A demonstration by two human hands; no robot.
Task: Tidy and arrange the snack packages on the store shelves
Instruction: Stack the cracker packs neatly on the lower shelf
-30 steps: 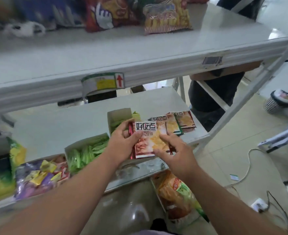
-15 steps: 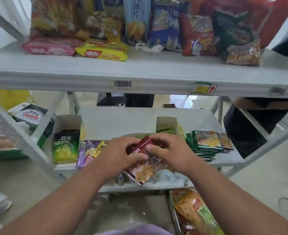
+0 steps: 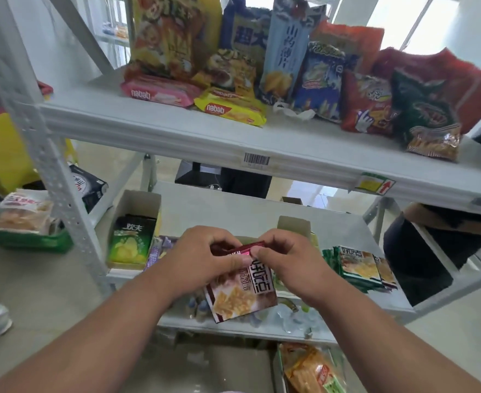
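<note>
Both hands pinch the top edge of a red snack packet [image 3: 240, 290]: left hand [image 3: 205, 256] and right hand [image 3: 287, 265], fingers curled. It hangs tilted before the middle shelf [image 3: 233, 205], seemingly just a single packet.

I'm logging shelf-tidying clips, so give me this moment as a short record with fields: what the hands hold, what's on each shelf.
left hand: pinches the top edge of the red snack packets
right hand: pinches the same top edge
packets' position: held in front of the middle shelf, tilted
middle shelf, right: stack of green packets lying flat
middle shelf, left: open carton with a dark green chip pack
top shelf: upright bags, pink wafer pack and yellow wafer pack lying in front
</note>
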